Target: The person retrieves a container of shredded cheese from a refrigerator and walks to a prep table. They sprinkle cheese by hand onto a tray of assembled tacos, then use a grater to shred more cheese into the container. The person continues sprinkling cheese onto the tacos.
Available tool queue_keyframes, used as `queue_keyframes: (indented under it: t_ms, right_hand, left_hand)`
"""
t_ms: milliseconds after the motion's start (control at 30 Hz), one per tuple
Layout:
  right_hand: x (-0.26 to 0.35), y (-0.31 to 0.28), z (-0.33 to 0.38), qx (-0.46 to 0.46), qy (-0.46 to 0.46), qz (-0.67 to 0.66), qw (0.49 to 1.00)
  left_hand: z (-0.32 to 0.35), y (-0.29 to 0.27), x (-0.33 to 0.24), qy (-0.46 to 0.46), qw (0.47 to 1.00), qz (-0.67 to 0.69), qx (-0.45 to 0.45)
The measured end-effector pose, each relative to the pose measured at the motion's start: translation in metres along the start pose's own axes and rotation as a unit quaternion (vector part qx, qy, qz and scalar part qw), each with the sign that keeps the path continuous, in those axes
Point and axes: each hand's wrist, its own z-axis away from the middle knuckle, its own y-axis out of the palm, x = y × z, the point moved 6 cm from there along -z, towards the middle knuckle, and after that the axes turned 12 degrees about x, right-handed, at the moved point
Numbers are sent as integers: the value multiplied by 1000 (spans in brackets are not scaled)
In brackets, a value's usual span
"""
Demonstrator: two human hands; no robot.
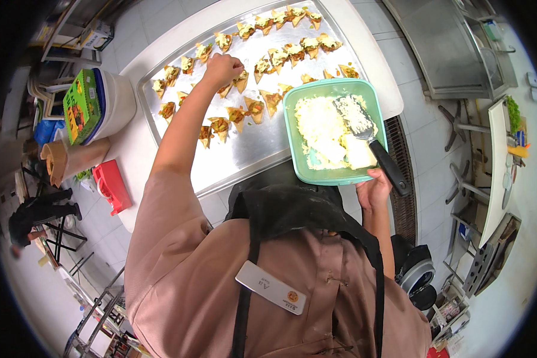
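My left hand (222, 69) reaches over a large metal tray (188, 164), its fingers pinched together just above the filled pastries. What the fingertips hold, if anything, is too small to make out. Rows of small folded triangular pastries (255, 109) with a brown filling lie on the tray; those in the far rows (294, 50) carry pale yellow shreds on top. My right hand (374, 190) grips the near edge of a pale green plastic container (334, 178). Inside are pale yellow shreds (319, 116), like grated cheese, and a spatula (389, 169) with a black handle resting across the right rim.
The tray lies on a white table (373, 68). At its left stand a white tub (120, 98) with a green box (80, 107) on it, a brown paper bag (83, 160) and a red box (111, 186). A steel cabinet (441, 48) is at far right; another person (36, 218) is far left.
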Motion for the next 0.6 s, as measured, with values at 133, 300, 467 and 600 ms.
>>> queue_keyframes:
  t_ms: [133, 300, 467, 600]
  right_hand:
    - [0, 0, -2, 31, -5, -14, 999]
    - [5, -9, 1, 2, -15, -9, 1000]
    - [7, -8, 1, 38, -14, -16, 999]
    - [0, -6, -13, 33, -18, -32, 999]
  left_hand:
    - [7, -1, -5, 30, 999, 0, -28]
    - [4, 1, -12, 30, 997, 25, -66]
    - [14, -13, -24, 70, 988, 103, -90]
    - [49, -43, -51, 85, 953, 268, -114]
